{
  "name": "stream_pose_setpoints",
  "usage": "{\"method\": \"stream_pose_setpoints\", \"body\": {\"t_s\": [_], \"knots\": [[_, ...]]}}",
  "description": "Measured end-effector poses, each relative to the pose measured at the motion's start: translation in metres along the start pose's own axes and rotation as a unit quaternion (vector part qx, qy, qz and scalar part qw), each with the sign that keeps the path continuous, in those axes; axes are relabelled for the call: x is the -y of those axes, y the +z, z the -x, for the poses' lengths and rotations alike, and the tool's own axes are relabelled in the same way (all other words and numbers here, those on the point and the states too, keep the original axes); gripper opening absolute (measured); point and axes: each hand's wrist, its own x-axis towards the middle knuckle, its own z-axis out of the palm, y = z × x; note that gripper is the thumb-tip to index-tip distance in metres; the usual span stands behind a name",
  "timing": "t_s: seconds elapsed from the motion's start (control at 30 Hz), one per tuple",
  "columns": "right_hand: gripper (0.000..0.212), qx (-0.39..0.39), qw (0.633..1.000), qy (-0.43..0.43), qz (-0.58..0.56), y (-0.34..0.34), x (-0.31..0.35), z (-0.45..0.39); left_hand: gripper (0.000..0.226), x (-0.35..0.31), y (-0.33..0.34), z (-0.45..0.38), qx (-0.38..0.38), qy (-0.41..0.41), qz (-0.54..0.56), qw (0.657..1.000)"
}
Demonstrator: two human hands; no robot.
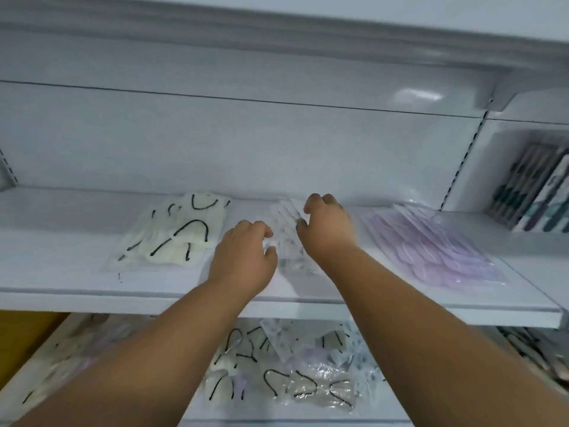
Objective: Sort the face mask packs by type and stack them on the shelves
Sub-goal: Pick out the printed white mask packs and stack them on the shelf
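Upper shelf [77, 272], white, front edge running across the middle of the view. Three lots of face mask packs lie on it, left to right:

1. Cream mask packs [172, 235], clear wrappers, black ear loops showing; a loose stack left of centre, well apart from the shelf's left end.
2. White patterned mask pack [291, 241], clear wrapper with small dark speckles, lying at the centre between both hands. Left hand [243, 257] rests on its left edge, fingers curled, thumb and fingertips touching the wrapper. Right hand [326, 229] sits on its right and rear edge, fingers bent down onto the wrapper. Whether either hand is pinching the pack or only pressing on it cannot be told; the picture is blurred there.
3. Lilac mask packs [437, 245], clear wrappers, a fanned stack right of centre, reaching close to the shelf's front edge.

Lower shelf [397, 408], seen below between the forearms: an unsorted heap of mask packs [295, 365], cream with black loops, speckled white and lilac mixed together, overlapping.

Right neighbouring bay: upright boxed goods [535, 192] with dark and pale stripes, standing side by side; contents not legible.

Back panel [246, 143], white, plain.
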Motion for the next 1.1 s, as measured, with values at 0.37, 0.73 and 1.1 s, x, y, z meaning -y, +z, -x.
{"method": "stream_pose_setpoints", "body": {"t_s": [0.37,0.73,1.1], "knots": [[0.010,-0.071,0.989,-0.075,-0.103,0.015,0.096,0.168,0.018,0.089,-0.069,0.174,-0.008,-0.002,0.046,0.999],[0.011,0.103,0.977,-0.098,-0.158,0.114,0.163,0.259,0.025,0.211,-0.068,0.306,0.059,-0.135,-0.032,0.989],[0.014,0.237,0.949,0.077,-0.195,0.286,0.303,0.231,0.030,0.417,-0.071,0.250,0.186,-0.151,-0.045,0.970]]}}
